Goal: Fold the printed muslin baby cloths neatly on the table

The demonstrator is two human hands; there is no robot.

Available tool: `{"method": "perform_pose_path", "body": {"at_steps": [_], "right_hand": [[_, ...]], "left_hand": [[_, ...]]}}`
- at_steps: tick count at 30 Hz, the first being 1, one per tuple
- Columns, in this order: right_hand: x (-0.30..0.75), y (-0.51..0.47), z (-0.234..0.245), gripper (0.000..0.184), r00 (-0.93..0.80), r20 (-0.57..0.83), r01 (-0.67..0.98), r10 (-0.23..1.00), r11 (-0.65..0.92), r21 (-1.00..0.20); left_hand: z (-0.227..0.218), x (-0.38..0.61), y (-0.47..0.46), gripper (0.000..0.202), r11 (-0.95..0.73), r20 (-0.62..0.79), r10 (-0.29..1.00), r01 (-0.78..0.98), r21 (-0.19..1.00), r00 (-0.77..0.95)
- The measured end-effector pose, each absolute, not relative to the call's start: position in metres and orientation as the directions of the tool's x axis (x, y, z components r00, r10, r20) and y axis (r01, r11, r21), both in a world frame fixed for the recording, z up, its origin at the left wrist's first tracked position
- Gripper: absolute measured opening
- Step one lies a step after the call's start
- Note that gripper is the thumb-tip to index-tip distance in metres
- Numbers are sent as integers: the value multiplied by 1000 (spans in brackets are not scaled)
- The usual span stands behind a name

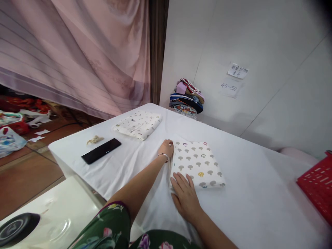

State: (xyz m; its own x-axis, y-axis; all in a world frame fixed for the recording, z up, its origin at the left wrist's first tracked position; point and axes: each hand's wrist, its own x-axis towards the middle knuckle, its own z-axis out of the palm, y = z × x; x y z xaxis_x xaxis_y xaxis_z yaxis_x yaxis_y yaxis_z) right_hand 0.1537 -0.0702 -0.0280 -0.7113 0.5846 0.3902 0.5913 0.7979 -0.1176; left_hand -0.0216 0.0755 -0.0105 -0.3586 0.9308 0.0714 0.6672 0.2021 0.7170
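Note:
A folded white cloth with a mushroom print (194, 158) lies on the white-covered table (249, 200) in front of me. At its far left corner my left hand (166, 148), with a bracelet on the wrist, has its fingers closed on the edge. My right hand (184, 197) rests on the near left corner, palm down and fingers stretched out. Farther left lies a second folded white cloth with a small dark print (140, 123), touched by neither hand.
A black phone (101, 151) and a small beige bundle (94, 139) lie on the table's left side. Stacked fabrics (186, 97) stand beyond the far edge by the wall. A red basket (317, 183) is at the right. A white stool-like surface (59, 211) sits at lower left.

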Motion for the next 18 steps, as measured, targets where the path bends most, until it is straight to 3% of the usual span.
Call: {"method": "perform_pose_path", "body": {"at_steps": [18], "right_hand": [[153,-70,-29,54,-710,380,599,593,792,-118]], "left_hand": [[-21,-28,78,28,175,34,922,495,851,-385]]}}
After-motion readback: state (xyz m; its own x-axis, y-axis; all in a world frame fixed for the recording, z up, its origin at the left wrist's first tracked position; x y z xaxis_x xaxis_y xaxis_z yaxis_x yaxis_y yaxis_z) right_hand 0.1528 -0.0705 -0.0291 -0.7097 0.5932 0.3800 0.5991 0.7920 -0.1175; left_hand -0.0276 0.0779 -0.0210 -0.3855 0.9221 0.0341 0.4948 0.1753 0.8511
